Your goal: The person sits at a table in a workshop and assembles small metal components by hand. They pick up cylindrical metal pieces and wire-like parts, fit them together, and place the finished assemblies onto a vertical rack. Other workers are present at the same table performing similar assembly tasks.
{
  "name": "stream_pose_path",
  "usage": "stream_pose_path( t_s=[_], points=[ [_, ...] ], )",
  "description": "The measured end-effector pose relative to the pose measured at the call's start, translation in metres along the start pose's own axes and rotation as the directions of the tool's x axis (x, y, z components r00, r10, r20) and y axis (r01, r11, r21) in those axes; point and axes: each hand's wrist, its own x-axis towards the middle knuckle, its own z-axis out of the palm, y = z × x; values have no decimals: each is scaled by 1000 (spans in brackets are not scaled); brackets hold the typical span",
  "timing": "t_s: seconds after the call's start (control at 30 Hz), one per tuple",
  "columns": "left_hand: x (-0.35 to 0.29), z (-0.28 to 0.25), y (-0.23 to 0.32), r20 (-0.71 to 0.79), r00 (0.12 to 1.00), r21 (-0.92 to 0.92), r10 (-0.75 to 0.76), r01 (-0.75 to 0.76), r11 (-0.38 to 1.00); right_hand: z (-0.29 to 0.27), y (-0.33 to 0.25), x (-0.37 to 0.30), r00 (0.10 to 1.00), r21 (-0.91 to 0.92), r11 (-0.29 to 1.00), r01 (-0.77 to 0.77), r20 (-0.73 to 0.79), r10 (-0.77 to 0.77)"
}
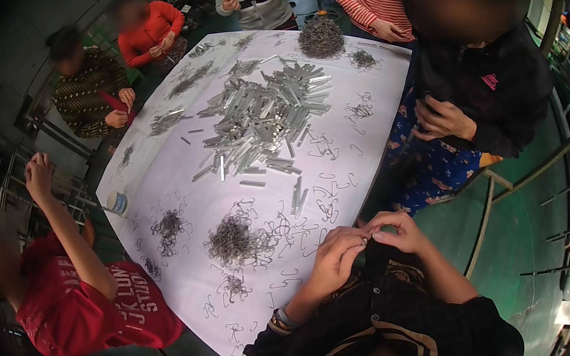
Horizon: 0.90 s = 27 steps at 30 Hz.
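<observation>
My left hand [340, 257] and my right hand [401, 232] meet in front of my chest, beside the near right edge of the table. Both are closed, with thumbs and fingertips pinched together around something small. A bit of it glints pale between the fingertips, but its kind does not show. On the table nearest my left hand lie loose bent wire hooks [284, 229]. A dense dark heap of the same hooks [229, 242] sits left of them. Farther back, short silvery metal strips [264, 117] are spread in a large pile, with a few stray strips [298, 197] nearer me.
Pale sheeting covers the table [184, 281]. A round tangled wire bundle [320, 38] lies at the far end, and a small white tub [116, 203] at the left edge. Several people stand or sit around it, one in black [487, 99] close on my right, one in red [95, 298] on my left.
</observation>
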Motion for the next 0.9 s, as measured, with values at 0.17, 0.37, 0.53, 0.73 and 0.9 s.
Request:
stream_pose_path(
  t_s=[0.17,0.37,0.53,0.73,0.9],
  points=[
    [-4,-1,11,70,994,88,89,-95,992,11,19,49,986,-406,901,151,-4,-167],
    [-10,1,18,109,991,94,71,-81,992,59,63,119,933,-708,614,348,198,-300],
    [-16,2,15,81,993,89,89,-96,991,81,64,142,927,-827,418,375,338,-163],
    [-20,3,7,72,992,90,100,-106,990,83,70,145,932,-853,377,361,335,-137],
    [-18,4,7,33,996,71,77,-80,994,64,38,135,994,-425,905,-18,94,64]
  ],
)
